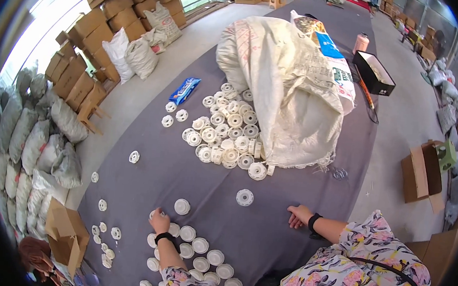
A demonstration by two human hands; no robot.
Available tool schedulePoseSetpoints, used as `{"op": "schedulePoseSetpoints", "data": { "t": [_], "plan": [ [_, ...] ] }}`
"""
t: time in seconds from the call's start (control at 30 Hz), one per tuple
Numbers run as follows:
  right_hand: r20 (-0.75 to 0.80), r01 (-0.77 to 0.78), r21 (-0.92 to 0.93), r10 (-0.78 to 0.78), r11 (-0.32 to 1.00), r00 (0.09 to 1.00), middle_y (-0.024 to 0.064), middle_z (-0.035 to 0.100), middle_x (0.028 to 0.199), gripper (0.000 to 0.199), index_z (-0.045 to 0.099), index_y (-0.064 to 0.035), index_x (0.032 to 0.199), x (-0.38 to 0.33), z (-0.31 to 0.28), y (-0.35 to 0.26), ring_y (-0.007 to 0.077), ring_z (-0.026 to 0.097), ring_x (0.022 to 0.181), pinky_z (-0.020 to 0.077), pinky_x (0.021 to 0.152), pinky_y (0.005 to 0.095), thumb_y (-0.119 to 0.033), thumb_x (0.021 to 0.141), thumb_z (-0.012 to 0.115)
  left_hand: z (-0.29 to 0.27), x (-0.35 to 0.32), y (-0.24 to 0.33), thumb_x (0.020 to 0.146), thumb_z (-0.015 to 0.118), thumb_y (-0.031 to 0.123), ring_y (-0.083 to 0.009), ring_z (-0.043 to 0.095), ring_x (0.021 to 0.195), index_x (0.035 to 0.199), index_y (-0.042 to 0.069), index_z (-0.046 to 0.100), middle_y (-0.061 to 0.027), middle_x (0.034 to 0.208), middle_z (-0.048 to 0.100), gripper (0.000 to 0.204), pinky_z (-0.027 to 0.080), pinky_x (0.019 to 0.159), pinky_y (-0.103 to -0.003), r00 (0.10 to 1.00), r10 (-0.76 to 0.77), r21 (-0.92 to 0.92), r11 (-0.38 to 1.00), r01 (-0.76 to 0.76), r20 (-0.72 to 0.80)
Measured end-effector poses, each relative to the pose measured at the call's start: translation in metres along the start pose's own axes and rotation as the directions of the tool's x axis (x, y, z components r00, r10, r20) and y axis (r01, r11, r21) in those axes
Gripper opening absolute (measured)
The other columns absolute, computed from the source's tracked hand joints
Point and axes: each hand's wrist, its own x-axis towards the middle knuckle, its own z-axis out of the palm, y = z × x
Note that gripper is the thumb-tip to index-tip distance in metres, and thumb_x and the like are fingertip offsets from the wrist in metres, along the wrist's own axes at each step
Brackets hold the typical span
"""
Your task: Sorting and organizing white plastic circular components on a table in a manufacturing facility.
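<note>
My left hand (160,222) is closed round a white plastic wheel-like disc (153,213), only partly visible at the fingertips. Several domed white discs (200,245) lie in a spread beside and below that wrist. A similar disc (182,206) rests just right of the left hand. On the dark cloth at the right, my right hand (300,216) has its fingers loosely stretched and holds nothing. Ahead of both hands sits a single openwork white disc (245,197). Farther off, a heap of white spoked discs (232,134) spills from the mouth of a large white woven sack (296,94).
Loose discs (102,205) lie along the left side of the grey cloth-covered table (151,185). Beyond them are a blue packet (185,90), a black box (374,73) and a pink bottle (361,43). Cardboard boxes (422,172) and stuffed sacks (35,145) stand on the floor.
</note>
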Motion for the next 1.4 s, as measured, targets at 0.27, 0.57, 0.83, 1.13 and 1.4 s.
{"op": "schedulePoseSetpoints", "data": {
  "t": [0.27,0.57,0.83,1.13,1.4],
  "plan": [
    [0.049,0.054,-0.008,-0.054,0.999,0.997,0.0161,0.067,0.068,0.052,0.065,0.0051,0.076,-0.006,0.009,-0.010,0.0189,0.059,0.044,0.0411,0.041,0.0283,-0.042,0.084,0.044,0.030,-0.014,0.061,0.074,0.060,0.012,-0.0336,0.057,0.106,0.115,0.006,0.057,-0.0156,0.107,0.064,0.041,0.028,0.106,-0.048,0.975,0.195,-0.060,0.980,-0.189,0.107],
    [0.067,0.044,0.022,-0.045,0.999,0.997,0.0161,0.066,0.065,0.055,0.063,0.0039,0.072,-0.007,0.005,-0.007,0.0197,0.059,0.043,0.0401,0.040,0.0278,-0.044,0.087,0.040,0.032,-0.031,0.049,0.071,0.061,0.009,-0.0397,0.049,0.112,0.127,0.006,0.046,-0.0206,0.123,0.049,0.058,0.040,0.097,-0.043,0.935,-0.125,-0.091,0.991,0.100,-0.333],
    [0.107,-0.018,0.015,0.016,1.000,0.994,0.0156,0.065,0.063,0.057,0.062,0.0041,0.071,-0.010,0.003,-0.002,0.0196,0.058,0.042,0.0402,0.040,0.0287,-0.045,0.090,0.039,0.032,-0.031,0.045,0.073,0.068,0.022,-0.0392,0.050,0.113,0.120,0.014,0.050,-0.0202,0.124,0.047,0.052,0.039,0.097,-0.047,0.955,-0.293,0.158,0.942,0.297,-0.050],
    [0.151,-0.046,0.082,0.033,0.996,0.988,0.0164,0.065,0.064,0.056,0.061,0.0048,0.072,-0.003,-0.002,-0.009,0.0199,0.058,0.043,0.0425,0.040,0.0270,-0.044,0.090,0.041,0.045,-0.030,0.172,0.073,0.070,0.008,-0.0350,0.053,0.099,0.108,0.004,0.054,-0.0182,0.113,0.049,0.038,0.042,0.089,-0.041,0.951,-0.072,-0.382,0.923,-0.051,-0.300],
    [0.293,0.141,0.185,-0.192,0.972,0.937,0.0107,0.065,0.074,0.035,0.059,0.0011,0.092,0.015,-0.028,-0.028,0.0166,0.061,0.055,0.0454,0.050,0.0265,-0.033,0.091,0.048,0.080,-0.093,0.319,0.070,0.075,0.023,-0.0398,0.036,0.127,0.129,0.005,0.044,-0.0261,0.138,0.034,0.069,0.032,0.105,-0.044,0.966,0.253,-0.322,0.919,-0.226,0.044]
  ]
}}
